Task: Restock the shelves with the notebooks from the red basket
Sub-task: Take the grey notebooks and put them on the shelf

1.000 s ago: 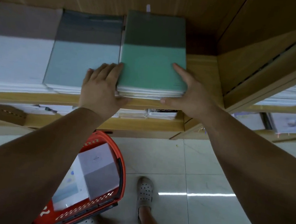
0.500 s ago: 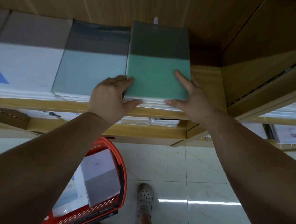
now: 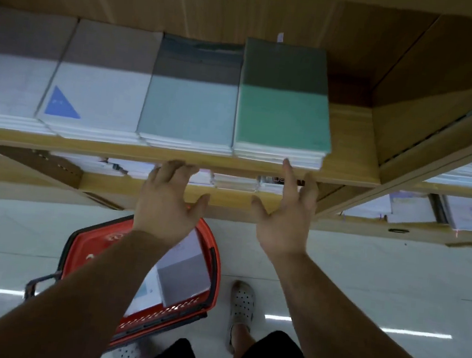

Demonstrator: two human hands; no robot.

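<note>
A stack of green notebooks [image 3: 283, 116] lies on the wooden shelf [image 3: 348, 150], at the right end of a row of stacks. My left hand [image 3: 168, 203] and my right hand [image 3: 286, 216] hang in front of the shelf's edge, both below the green stack and holding nothing, fingers loosely spread. On the floor under my left arm stands the red basket [image 3: 90, 254], with a grey-and-white notebook [image 3: 186, 275] and a pale one [image 3: 144, 294] lying in it.
Left of the green stack lie a pale blue stack [image 3: 189, 109] and white stacks, one with a blue triangle [image 3: 97, 97]. A lower shelf [image 3: 233, 196] holds more notebooks. A second shelving unit [image 3: 450, 119] angles off to the right. My feet stand on the tiled floor [image 3: 364, 279].
Both hands have let go of the green stack and drawn back toward me, off the shelf. The view has pulled back, showing more stacks at the left.
</note>
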